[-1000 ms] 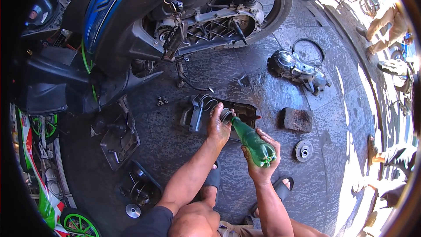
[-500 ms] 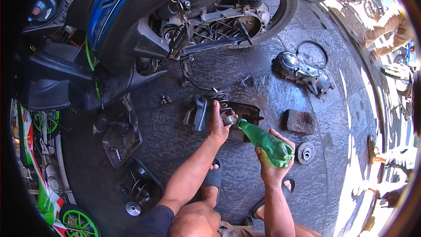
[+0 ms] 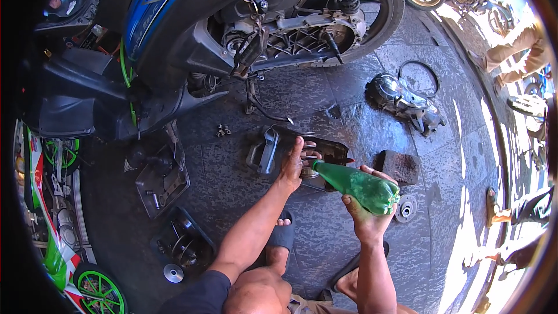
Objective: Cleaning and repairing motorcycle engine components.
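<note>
My right hand (image 3: 372, 218) grips a green plastic bottle (image 3: 357, 186) round its base. The bottle lies tilted, almost level, its mouth pointing left at my left hand (image 3: 293, 166). My left hand is curled round a round metal part (image 3: 309, 171), thumb up and fingers on its far side; most of the part is hidden by the fingers and the bottle neck. Beneath both hands sits a dark rectangular pan (image 3: 338, 150) with something wet and dark inside. A grey metal bracket-like piece (image 3: 268, 150) stands at the left of the pan.
A partly stripped blue scooter (image 3: 290, 35) stands ahead. An engine cover (image 3: 401, 99), a belt (image 3: 435, 72), a brown block (image 3: 400, 166) and a metal disc (image 3: 406, 208) lie to the right. A tool tray (image 3: 150, 189) and a parts tray (image 3: 189, 232) are at the left.
The bottle has swung nearer to level, its base moving right and up with my right hand. My left hand still has the metal part, now held slightly lower. The whole view has shifted a little.
</note>
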Demonstrator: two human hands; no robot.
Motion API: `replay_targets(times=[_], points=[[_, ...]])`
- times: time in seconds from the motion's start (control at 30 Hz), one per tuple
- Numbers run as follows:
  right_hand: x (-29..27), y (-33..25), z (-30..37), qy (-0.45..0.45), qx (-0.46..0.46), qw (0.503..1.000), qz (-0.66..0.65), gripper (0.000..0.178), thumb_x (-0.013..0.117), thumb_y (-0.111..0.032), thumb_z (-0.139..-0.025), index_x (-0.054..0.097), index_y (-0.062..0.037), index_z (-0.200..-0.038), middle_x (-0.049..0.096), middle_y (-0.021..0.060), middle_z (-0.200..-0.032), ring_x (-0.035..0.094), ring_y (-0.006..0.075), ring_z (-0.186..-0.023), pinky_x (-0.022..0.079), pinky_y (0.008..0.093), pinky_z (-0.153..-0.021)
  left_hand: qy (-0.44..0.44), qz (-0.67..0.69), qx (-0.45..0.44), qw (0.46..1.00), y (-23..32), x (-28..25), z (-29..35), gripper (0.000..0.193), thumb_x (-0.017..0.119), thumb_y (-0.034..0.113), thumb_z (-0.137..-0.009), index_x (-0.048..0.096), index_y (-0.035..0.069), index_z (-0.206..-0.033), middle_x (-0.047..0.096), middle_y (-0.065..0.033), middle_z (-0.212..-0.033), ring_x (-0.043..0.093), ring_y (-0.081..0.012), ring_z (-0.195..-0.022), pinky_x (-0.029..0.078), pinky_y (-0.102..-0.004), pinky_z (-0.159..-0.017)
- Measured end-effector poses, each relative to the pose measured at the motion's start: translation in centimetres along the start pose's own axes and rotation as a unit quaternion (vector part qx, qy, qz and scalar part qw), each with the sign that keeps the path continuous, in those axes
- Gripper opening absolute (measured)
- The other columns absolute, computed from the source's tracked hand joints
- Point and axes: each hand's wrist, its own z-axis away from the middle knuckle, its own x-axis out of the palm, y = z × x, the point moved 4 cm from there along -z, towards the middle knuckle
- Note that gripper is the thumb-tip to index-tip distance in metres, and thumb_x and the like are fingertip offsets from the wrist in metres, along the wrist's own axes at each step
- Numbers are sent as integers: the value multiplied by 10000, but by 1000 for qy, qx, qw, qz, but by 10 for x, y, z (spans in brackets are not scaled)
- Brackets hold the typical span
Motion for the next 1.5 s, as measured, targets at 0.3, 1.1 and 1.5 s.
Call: replay_targets(times=[0.3, 1.1, 1.5], points=[[-4, 12, -5, 11, 25, 999, -26, 693, 879, -70, -714, 456, -7, -1258, 569, 192, -1288, 553, 281, -1226, 468, 419, -1044, -45, -165, 160, 972, 2, 4, -1, 603, 737, 318, -893, 452, 18, -1332, 664, -52, -1012, 634, -103, -874, 534, -235, -712], [-18, 12, -17, 54, -3, 999, -4, 601, 854, -96, -751, 504, 21, -1226, 605, 181, -1247, 598, 251, -1138, 486, 390, -994, -85, -487, 290, 819, 33, 36, 22, 584, 761, 27, -765, 537, 80, -1302, 668, -110, -1176, 673, -218, -996, 538, -345, -840], [-30, 21, -12, 55, 18, 997, -53, 589, 825, -19, -756, 502, 17, -1247, 604, 190, -1264, 590, 250, -1148, 477, 397, -1006, -43, -430, 288, 855, 16, 9, 12, 522, 700, 62, -816, 439, 58, -1268, 613, -80, -1073, 618, -178, -1023, 516, -324, -885]])
